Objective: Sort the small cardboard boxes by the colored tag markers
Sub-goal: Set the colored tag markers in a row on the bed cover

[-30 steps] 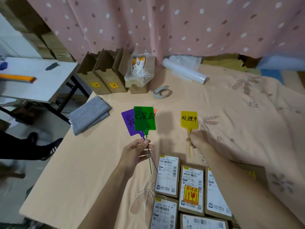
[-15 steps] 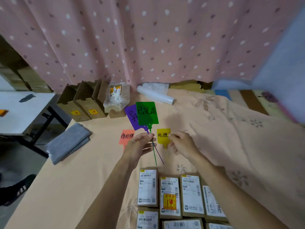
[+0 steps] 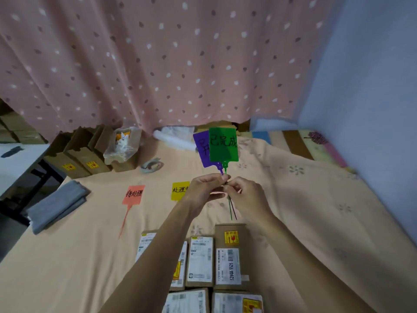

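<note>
A peach, flower-printed sheet (image 3: pixel 316 222) covers the worktop (image 3: pixel 56 267), which runs back to a pink spotted curtain (image 3: pixel 158 64) and, at right, a pale blue wall (image 3: pixel 372 86). Along the far edge stand upright cartons (image 3: pixel 76 154), a bag-lined box (image 3: pixel 123 143), a roll of clear plastic (image 3: pixel 173 140) and a tape roll (image 3: pixel 152 165). A folded grey cloth (image 3: pixel 56 204) lies at the left edge, with a white table (image 3: pixel 13 159) beyond it. Striped bedding (image 3: pixel 300 143) shows at the far right corner.

Above the middle of the worktop, the left hand (image 3: pixel 204 188) pinches the stems (image 3: pixel 231 208) of a green tag (image 3: pixel 223 145) and a purple tag (image 3: pixel 202 150), held upright with the green one in front. The right hand (image 3: pixel 244 195), touching the left, closes its fingers on the same stems just below. The stems' tails hang beneath the hands. A red tag (image 3: pixel 133 194) lies flat on the sheet to the left, and a yellow tag (image 3: pixel 179 190) lies near it, closer to the hands. The small boxes (image 3: pixel 199 260) sit in rows at the near edge, labels up, between and under the forearms (image 3: pixel 158 256).

The left hand covers the yellow tag's right side and last character. The green tag hides most of the purple one's writing. The forearms screen parts of several boxes, and the bottom edge cuts off the nearest row. Box label print is too small to read. What fills the bag-lined box is unclear.
</note>
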`<state>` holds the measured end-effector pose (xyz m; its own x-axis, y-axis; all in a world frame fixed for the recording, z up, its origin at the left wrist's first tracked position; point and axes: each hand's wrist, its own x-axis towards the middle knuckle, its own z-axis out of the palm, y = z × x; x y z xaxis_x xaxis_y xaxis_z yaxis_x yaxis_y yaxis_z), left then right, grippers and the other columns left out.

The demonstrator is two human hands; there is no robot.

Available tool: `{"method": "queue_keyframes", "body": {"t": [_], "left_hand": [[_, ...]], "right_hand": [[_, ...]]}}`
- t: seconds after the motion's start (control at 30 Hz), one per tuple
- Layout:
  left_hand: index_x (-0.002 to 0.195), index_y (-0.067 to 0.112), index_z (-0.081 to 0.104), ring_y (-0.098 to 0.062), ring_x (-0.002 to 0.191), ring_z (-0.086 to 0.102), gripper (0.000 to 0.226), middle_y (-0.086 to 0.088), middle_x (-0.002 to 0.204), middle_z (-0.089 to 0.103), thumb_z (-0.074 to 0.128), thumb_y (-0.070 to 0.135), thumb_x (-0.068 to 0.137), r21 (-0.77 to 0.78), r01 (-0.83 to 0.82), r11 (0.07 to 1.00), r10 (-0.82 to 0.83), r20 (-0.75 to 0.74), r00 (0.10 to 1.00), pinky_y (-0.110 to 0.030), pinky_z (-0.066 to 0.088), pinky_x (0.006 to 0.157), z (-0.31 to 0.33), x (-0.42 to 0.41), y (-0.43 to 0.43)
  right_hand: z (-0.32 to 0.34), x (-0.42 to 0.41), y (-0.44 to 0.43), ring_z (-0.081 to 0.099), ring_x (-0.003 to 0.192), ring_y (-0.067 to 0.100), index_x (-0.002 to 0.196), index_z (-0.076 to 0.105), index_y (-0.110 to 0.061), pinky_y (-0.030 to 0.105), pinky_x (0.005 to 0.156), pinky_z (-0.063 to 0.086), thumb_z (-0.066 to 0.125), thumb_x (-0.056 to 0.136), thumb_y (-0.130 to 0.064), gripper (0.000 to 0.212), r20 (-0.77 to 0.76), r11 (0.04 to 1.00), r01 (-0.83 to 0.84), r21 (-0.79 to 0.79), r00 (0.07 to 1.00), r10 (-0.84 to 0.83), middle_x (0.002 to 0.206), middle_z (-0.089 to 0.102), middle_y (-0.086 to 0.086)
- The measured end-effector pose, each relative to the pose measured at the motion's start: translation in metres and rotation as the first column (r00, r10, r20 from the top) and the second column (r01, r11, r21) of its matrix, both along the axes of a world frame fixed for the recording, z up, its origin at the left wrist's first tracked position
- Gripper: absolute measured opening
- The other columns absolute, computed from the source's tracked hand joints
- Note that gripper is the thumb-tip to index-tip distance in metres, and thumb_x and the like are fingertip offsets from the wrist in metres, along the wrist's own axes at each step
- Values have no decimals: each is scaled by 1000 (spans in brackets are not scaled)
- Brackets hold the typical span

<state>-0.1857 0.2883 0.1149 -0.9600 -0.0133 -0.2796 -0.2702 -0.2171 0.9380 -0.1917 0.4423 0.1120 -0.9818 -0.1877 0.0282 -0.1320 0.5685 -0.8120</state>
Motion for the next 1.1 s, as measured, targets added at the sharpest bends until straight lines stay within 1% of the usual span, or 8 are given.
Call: {"method": "queue_keyframes", "body": {"t": [0.2,0.4,0.53,0.67,0.87,0.93,1.03,1.1], "left_hand": [[112,5,77,-17,84,74,26,-9,94,78,72,22,94,-74,-1,997,3,29,1000,-27,59,79,-2,-11,74],[107,0,77,-15,74,73,23,-8,87,77,71,19,94,-198,-60,978,76,75,994,-30,56,79,-12,-12,101],[103,-2,76,-15,71,72,23,-8,89,77,71,19,94,-225,-99,969,124,99,987,-29,55,76,-19,-10,98],[99,6,78,-15,72,73,15,-6,87,79,70,17,95,-233,-136,963,166,115,979,-30,56,77,-28,-11,82],[110,7,77,-20,83,74,22,-7,95,79,69,22,96,-179,-196,964,229,187,955,-33,57,84,-49,0,46],[110,5,77,-21,84,73,23,-8,95,78,69,22,96,-192,-210,959,247,195,949,-31,56,82,-56,4,36],[106,4,78,-20,78,72,21,-8,91,78,69,19,96,-197,-226,954,267,211,940,-27,55,75,-63,10,24],[101,5,78,-19,73,70,17,-8,88,77,68,17,96,-187,-250,950,288,217,933,-26,54,72,-66,13,16]], "right_hand": [[-16,-11,78,65,79,13,85,74,-23,38,77,53,63,96,-29,16,32,990,24,-140,999,-20,79,72,-9],[-30,-22,106,66,72,14,79,73,-24,38,75,53,64,96,-30,20,104,995,-25,-102,994,36,73,72,-9],[-41,-27,107,59,55,8,84,73,-23,31,62,48,61,99,-25,19,149,991,-32,-133,987,52,73,75,-7],[-60,-38,95,55,42,4,95,70,-17,28,58,48,57,102,-20,15,229,979,-19,-201,971,66,76,76,-3],[-88,-62,61,56,45,16,104,65,-15,27,51,46,53,102,-13,13,358,968,72,-240,933,19,86,76,4],[-99,-73,48,56,50,16,104,65,-14,28,55,49,53,102,-13,13,403,970,101,-223,915,-3,89,76,5],[-123,-92,28,60,64,16,104,69,-13,35,72,55,52,101,-16,17,458,985,103,-139,888,-28,87,76,-1],[-135,-105,16,60,64,15,91,71,-13,35,76,54,51,102,-16,24,469,998,44,-53,883,-14,84,74,-4]]}}
